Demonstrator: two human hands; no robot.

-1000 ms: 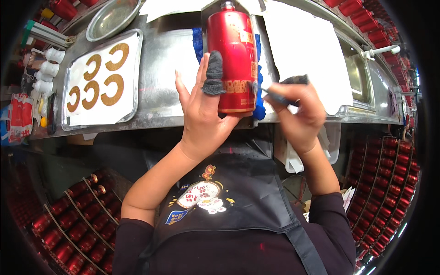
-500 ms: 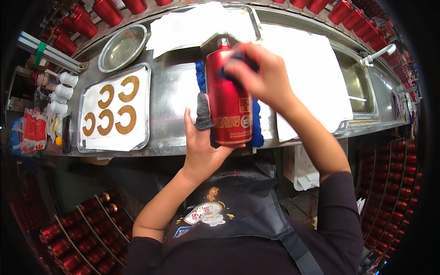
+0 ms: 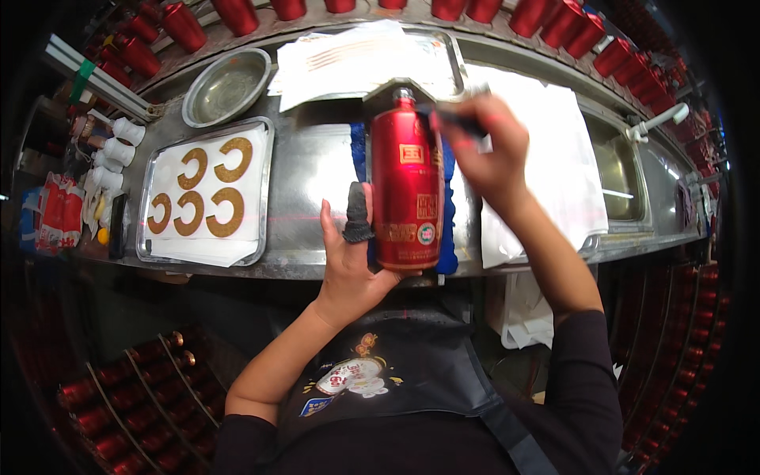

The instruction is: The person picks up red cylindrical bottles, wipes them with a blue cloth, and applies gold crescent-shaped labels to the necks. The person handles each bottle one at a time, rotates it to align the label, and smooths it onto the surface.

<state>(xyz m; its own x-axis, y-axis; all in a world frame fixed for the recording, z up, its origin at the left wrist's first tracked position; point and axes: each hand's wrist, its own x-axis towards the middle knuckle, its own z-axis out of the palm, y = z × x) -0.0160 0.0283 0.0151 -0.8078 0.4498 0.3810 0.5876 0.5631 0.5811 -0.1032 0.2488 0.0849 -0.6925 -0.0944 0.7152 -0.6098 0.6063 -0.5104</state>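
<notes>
A shiny red bottle point(image 3: 400, 190) with gold markings and a silvery neck stands or leans in front of me, its neck pointing away. My left hand point(image 3: 352, 273) grips it low on the left side, the thumb at its base; some fingers are hidden behind it. One of that hand's fingers wears a black knitted finger sleeve point(image 3: 358, 214). At the bottle's upper right, my right hand point(image 3: 495, 150) is closed around a dark, flat piece point(image 3: 463, 123), blurred by motion. Whether that piece touches the bottle I cannot tell. Blue material point(image 3: 448, 229) shows behind the bottle.
On the left, a metal tray point(image 3: 266, 198) carries white paper with several gold C-shaped labels point(image 3: 227, 212). Beyond it stands a metal bowl point(image 3: 226, 87). Paper sheets point(image 3: 332, 67) lie at the back, a white sheet point(image 3: 546, 158) and a sink point(image 3: 621, 166) to the right. Red bottles point(image 3: 233, 16) line the far edge.
My right hand has moved right with the dark piece, from the bottle's front to its upper right side, uncovering a gold square mark. My left hand keeps its hold; the whole view has shifted slightly.
</notes>
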